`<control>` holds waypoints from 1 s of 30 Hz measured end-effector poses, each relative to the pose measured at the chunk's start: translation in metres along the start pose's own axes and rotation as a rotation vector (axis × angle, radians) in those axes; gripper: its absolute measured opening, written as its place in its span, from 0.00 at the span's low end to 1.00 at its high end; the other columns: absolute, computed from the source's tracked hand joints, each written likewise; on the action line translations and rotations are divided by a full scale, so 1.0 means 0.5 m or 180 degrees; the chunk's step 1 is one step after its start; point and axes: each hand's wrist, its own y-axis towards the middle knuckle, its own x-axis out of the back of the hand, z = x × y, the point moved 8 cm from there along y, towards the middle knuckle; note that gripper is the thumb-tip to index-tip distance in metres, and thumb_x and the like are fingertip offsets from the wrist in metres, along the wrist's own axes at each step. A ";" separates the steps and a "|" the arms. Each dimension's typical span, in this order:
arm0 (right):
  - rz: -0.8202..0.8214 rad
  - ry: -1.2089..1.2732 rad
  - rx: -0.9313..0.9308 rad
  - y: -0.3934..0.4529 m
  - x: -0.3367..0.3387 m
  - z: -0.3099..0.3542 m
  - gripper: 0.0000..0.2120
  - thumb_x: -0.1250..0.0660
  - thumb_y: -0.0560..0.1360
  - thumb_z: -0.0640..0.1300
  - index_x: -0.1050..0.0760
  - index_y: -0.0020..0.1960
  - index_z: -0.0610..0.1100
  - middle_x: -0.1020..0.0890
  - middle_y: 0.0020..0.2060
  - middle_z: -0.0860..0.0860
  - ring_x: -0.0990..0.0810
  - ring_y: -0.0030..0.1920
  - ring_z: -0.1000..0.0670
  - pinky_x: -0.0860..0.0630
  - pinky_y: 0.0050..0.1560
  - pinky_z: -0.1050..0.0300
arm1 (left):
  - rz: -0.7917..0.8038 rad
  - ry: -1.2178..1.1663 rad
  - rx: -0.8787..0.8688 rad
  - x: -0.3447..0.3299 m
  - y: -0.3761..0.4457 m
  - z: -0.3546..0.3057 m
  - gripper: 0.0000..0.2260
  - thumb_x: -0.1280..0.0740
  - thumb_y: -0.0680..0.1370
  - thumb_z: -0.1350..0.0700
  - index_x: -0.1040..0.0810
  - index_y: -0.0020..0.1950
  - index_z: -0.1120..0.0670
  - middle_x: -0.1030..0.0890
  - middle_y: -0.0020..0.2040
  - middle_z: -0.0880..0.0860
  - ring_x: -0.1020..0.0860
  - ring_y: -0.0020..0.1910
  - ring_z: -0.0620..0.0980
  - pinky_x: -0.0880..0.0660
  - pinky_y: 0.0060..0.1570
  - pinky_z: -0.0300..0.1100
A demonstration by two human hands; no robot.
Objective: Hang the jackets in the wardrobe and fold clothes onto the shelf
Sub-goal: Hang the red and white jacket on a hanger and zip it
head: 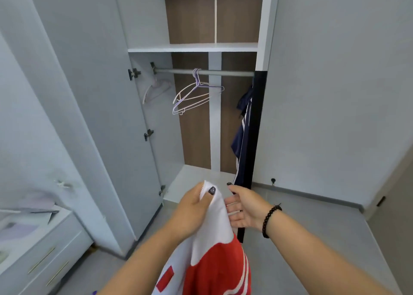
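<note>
Hanging step: left hand (192, 207) fingers grip red-white jacket (214, 250); right hand (243, 207) fingers open beside it. Needs hanger (194, 95) from rail (223, 72).

The wardrobe (261, 26) stands open; its white shelf (192, 47) spans the top; below it a rail (223, 72) carries wire hangers (194, 95) near the middle and a navy garment (242, 133) at the right end; its floor panel (190, 178) is white.
</note>
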 end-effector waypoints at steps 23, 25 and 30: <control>0.1329 -0.1030 0.0231 0.358 -0.265 0.282 0.15 0.46 0.69 0.23 0.28 0.48 0.37 0.27 0.41 0.41 0.23 0.38 0.45 0.24 0.38 0.57 | 0.0342 0.2075 -0.0069 0.049 0.204 0.132 0.12 0.48 0.82 0.43 0.39 0.42 0.47 0.33 0.33 0.49 0.35 0.31 0.48 0.40 0.32 0.43; 0.1273 -0.0910 0.0367 0.371 -0.282 0.317 0.13 0.47 0.69 0.23 0.29 0.41 0.38 0.27 0.38 0.42 0.25 0.37 0.45 0.25 0.40 0.55 | 0.0088 0.1653 -0.0055 0.094 0.220 0.158 0.17 0.48 0.82 0.40 0.36 0.38 0.48 0.31 0.32 0.50 0.32 0.32 0.48 0.36 0.33 0.43; 0.1130 -0.0675 0.0614 0.388 -0.320 0.406 0.17 0.45 0.71 0.25 0.36 0.30 0.43 0.34 0.27 0.49 0.33 0.24 0.52 0.31 0.25 0.63 | -0.1495 -0.0113 0.0189 0.290 0.280 0.251 0.07 0.37 0.80 0.60 0.23 0.45 0.52 0.17 0.38 0.47 0.20 0.38 0.44 0.24 0.41 0.39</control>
